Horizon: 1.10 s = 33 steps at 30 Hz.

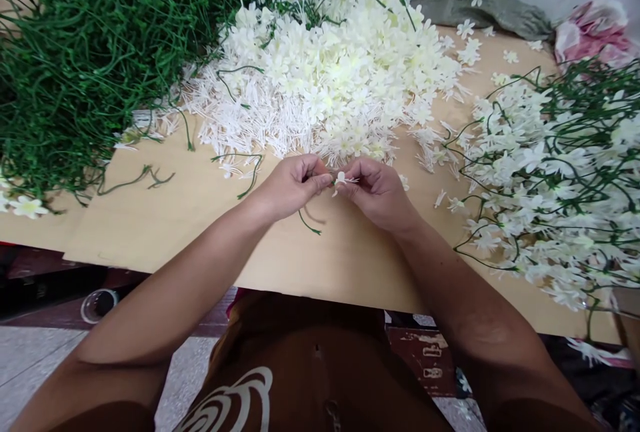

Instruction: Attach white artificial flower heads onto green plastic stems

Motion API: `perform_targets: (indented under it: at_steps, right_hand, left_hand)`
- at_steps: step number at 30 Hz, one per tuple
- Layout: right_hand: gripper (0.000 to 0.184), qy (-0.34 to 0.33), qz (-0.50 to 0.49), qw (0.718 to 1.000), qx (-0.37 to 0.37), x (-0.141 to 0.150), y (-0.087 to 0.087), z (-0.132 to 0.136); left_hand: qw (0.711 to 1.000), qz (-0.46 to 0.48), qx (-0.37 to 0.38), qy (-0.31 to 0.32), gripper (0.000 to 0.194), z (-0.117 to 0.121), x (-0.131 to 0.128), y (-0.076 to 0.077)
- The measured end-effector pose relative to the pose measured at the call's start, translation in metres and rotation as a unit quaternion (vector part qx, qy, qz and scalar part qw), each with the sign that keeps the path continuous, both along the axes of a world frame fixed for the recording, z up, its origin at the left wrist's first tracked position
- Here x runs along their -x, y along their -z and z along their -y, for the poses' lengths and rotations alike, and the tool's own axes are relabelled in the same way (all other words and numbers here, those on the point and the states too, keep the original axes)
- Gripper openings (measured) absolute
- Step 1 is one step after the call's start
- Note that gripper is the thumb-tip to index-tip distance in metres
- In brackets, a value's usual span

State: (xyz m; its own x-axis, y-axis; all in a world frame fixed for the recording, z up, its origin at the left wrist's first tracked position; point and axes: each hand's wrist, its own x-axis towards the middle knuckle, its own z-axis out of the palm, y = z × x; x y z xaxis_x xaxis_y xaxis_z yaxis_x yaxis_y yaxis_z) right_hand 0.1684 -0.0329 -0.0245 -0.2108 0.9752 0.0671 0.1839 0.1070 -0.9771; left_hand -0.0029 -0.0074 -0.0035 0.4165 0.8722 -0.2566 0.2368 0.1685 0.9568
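Note:
My left hand (299, 184) is closed, thumb and finger pinching a green artificial stem (311, 225) whose tail hangs below the fingers. Facing it, my right hand (379, 193) pinches a small white artificial flower (341, 178). The fingertips of both hands almost meet at this flower, and the stem's tip touches or nearly touches it; the exact join is hidden by the fingers. Just beyond my hands lies a heap of white flower heads (340, 65) with thin white stamens. A few loose green stems (250, 175) rest on the table left of my hands.
A big pile of green stems (100, 52) covers the table's left back. At right lie many white flowers on green stems (555, 185). Brown paper covers the tabletop (310, 265). Behind are a grey-green cloth (480, 5) and a pink-white plastic bag (595, 32).

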Motion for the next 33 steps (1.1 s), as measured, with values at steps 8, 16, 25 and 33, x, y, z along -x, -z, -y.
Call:
perform_targets:
  at_steps: [8,16,25,33]
  right_hand:
    - [0.037,-0.033,0.007,0.999,0.023,0.0,0.002,-0.001]
    - [0.039,0.005,-0.034,0.999,0.042,0.007,0.003,0.0]
    - [0.036,-0.011,-0.065,0.996,0.054,0.001,0.002,-0.003]
    - [0.037,-0.009,-0.076,0.995,0.056,0.004,0.003,-0.004]
  left_hand:
    - [0.999,0.016,-0.009,0.03,0.015,-0.003,0.0,0.0]
    - [1.0,-0.001,-0.017,0.002,0.017,-0.003,-0.003,-0.001]
    - [0.989,-0.085,-0.075,0.092,0.023,-0.006,-0.001,0.0]
    - [0.986,-0.061,-0.061,0.143,0.026,-0.01,0.007,-0.006]
